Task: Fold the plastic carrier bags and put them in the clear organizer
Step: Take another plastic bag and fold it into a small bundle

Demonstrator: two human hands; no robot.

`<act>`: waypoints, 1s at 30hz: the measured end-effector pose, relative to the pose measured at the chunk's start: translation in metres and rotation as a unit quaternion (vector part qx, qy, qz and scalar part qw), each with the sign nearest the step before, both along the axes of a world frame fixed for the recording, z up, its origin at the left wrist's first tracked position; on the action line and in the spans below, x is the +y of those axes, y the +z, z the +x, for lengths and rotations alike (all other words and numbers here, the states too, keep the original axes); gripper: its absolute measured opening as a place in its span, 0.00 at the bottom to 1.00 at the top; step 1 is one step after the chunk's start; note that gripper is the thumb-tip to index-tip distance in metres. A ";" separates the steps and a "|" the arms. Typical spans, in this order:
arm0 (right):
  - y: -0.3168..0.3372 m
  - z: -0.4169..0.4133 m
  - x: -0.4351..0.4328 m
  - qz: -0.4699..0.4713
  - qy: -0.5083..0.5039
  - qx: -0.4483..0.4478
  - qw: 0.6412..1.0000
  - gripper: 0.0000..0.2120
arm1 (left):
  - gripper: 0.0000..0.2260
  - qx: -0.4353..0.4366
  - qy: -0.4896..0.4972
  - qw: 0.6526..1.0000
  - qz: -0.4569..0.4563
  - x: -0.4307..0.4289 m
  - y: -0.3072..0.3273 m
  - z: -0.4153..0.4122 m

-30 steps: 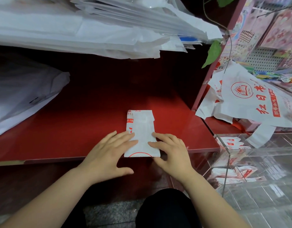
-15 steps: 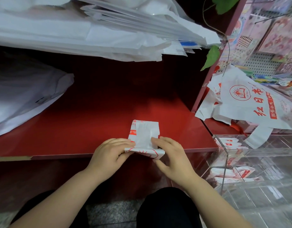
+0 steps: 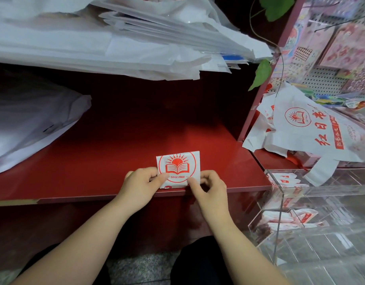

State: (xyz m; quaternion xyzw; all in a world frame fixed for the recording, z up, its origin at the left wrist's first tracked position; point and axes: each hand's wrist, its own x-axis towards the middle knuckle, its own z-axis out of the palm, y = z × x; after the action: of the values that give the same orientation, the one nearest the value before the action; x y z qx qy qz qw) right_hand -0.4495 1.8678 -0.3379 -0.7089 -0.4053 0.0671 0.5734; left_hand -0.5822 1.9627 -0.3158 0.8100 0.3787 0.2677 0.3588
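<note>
Both left hand (image 3: 140, 187) and right hand (image 3: 209, 189) pinch one square-folded, crinkly plastic bag (image 3: 177, 164).

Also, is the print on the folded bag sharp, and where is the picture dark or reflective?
Head view: the folded bag is sharp, its "Since 2008" readable; head view: the red shelf falls into deep shadow at the back; head view: the clear organizer shows pale reflections.

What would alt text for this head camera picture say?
A person's left hand and right hand pinch the near edge of a folded white carrier bag, red sun-and-book logo up, on a red shelf. At right, a clear organizer holds more folded bags, with unfolded bags heaped beyond it.
</note>
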 end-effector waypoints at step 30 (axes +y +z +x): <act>0.036 0.013 0.038 -0.306 -0.058 -0.144 0.939 0.18 | 0.22 0.309 -0.079 0.924 0.212 0.004 0.004 0.040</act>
State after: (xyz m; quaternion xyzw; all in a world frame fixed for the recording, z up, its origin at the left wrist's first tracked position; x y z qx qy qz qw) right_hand -0.4370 1.9060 -0.3017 -0.8744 -0.4020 0.0518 0.2665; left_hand -0.5418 1.9665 -0.3115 0.9370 0.3400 0.0494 0.0637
